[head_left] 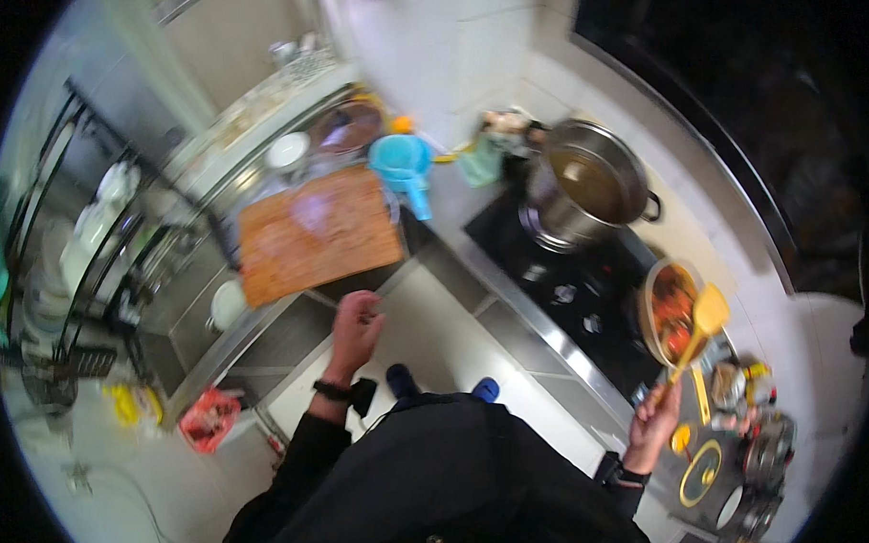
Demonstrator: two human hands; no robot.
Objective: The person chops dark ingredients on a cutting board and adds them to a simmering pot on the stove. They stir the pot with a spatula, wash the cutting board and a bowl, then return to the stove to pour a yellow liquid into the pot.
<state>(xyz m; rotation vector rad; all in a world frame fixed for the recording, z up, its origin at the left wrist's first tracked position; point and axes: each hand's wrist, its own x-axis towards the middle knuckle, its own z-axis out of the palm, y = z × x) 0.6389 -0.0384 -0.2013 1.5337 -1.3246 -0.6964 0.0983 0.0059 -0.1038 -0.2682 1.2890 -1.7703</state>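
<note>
My right hand (653,416) is closed around the handle of a yellow spatula (711,310), whose blade is raised over the edge of a pan of red and dark food (673,310) on the cooktop. My left hand (357,328) hangs in front of the body with its fingers curled, near the lower edge of a wooden cutting board (318,236); nothing shows in it, though its palm is partly hidden. A large steel pot (582,184) with brownish liquid stands on the black glass cooktop (550,289), farther back than the pan.
A blue plastic dipper (402,161) and a white bowl (288,150) are behind the board. A dish rack (82,241) stands at left, above a red plastic bag (210,421). Jars and a glass lid (701,473) lie at lower right. The metal counter edge (552,339) runs diagonally.
</note>
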